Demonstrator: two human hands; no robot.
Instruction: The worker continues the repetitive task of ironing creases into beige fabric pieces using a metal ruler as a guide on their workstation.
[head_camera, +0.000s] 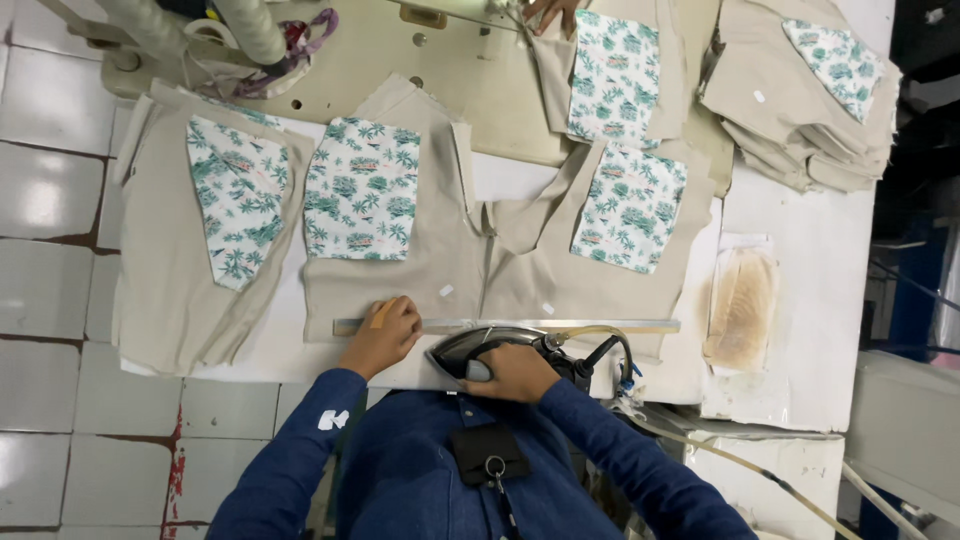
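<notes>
On the white counter (800, 330), beige garment (470, 260) with leafy print pockets lies flat; metal ruler (560, 326) along its near hem. Right hand (515, 372) grips steam iron (480, 345); left hand (383, 335), fingers flat, presses ruler's left end.

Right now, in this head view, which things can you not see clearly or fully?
- Soleplate of the iron: hidden under its body and the right hand.
- Hem under the metal ruler: covered by the ruler and the left hand.
- Another person's hand: cut off by the top edge.
- Lower pieces of the stack: hidden by the top piece.
</notes>
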